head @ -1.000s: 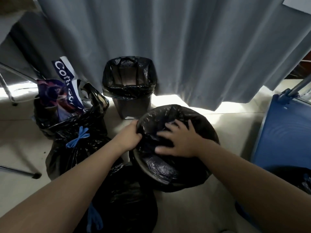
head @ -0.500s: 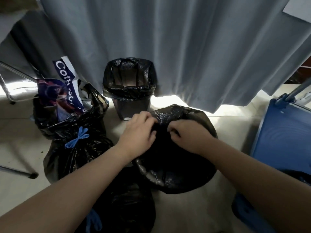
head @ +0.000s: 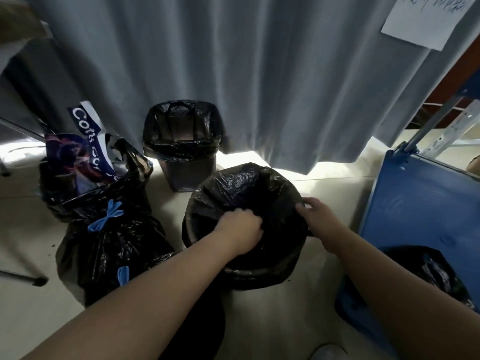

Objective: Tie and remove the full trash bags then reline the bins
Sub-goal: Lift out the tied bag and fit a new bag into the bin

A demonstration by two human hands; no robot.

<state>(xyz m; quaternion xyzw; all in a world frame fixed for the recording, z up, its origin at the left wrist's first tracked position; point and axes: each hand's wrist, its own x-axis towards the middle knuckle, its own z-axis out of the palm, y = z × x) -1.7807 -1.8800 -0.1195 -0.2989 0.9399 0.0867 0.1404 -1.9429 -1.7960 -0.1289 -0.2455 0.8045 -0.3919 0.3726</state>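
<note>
Left grip (head: 240,229), fingers curled, bunches the black liner (head: 233,188) inside the round bin (head: 249,271); right grip (head: 318,216) clasps that liner over the rim at 3 o'clock

You are drawing your hands apart. Your left hand (head: 240,231), which was bunching plastic next to the right, is now dipping into the mouth of the bin (head: 259,272) with its fingers curled in the black liner (head: 233,185). Your right hand (head: 318,216) is sliding out to grip the liner at the right rim, and the liner is opening from a closed mound into a hollow.
</note>
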